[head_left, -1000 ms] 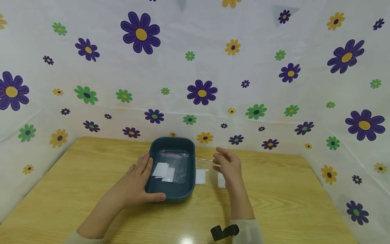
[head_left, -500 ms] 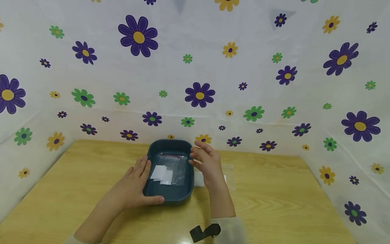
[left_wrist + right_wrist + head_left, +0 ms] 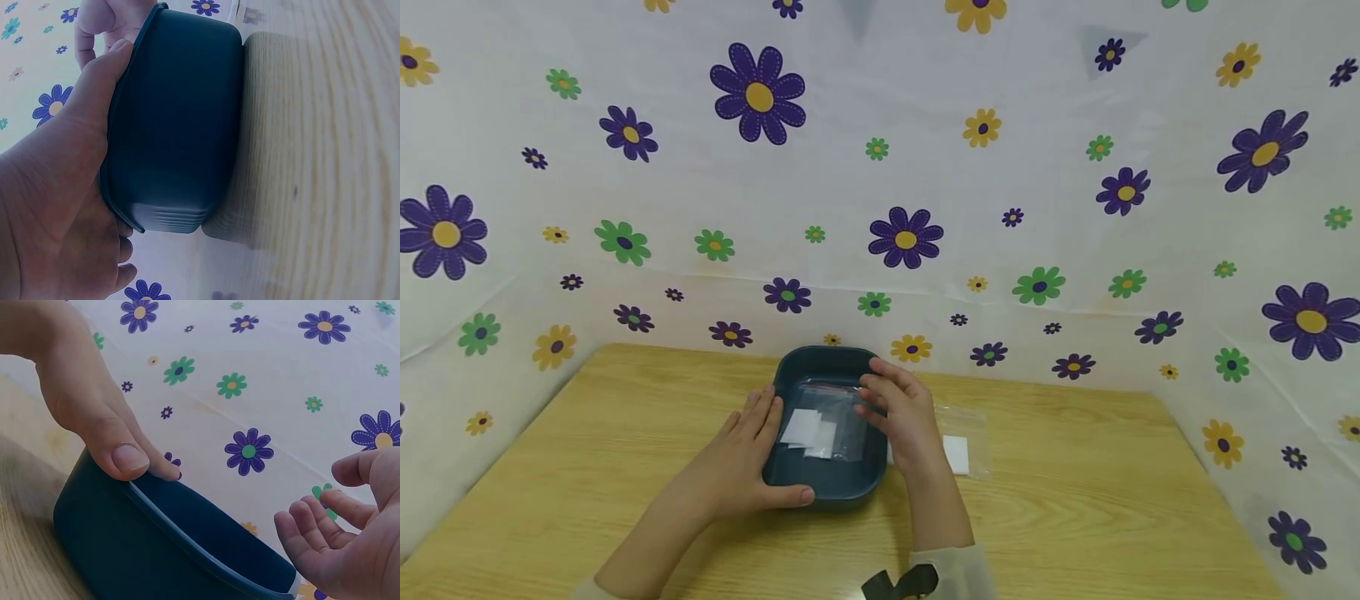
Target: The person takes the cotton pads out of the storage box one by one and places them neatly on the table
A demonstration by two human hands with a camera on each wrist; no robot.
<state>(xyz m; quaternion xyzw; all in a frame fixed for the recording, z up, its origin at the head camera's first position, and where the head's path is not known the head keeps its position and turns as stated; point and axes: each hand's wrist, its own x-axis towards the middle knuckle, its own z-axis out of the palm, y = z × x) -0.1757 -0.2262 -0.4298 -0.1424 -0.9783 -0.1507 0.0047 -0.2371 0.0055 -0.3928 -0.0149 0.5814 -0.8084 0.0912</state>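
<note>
A deep teal plastic bin (image 3: 827,493) stands on the table with clear zip bags (image 3: 842,429) and white pieces lying inside. My left hand (image 3: 733,471) rests on its left side, fingers straight along the rim and thumb across the near edge; the left wrist view shows this hand (image 3: 59,169) against the bin's outer wall (image 3: 178,106). Over the right rim hovers my right hand (image 3: 910,425), its fingers loosely bent and nothing between them, as the right wrist view of the hand (image 3: 353,540) also shows. To its right lies a clear bag with a white piece (image 3: 956,456).
Another white piece beside the bin is mostly hidden behind my right hand. The wood-grain table (image 3: 1075,483) ends at a white flower-print sheet (image 3: 842,192), which rises behind it and along both sides. A black band (image 3: 901,582) sits at my right sleeve.
My right hand has moved left, from above the bags on the table to the bin's right rim, uncovering the right-hand bag. My left hand stays on the bin. The head view shifts slightly.
</note>
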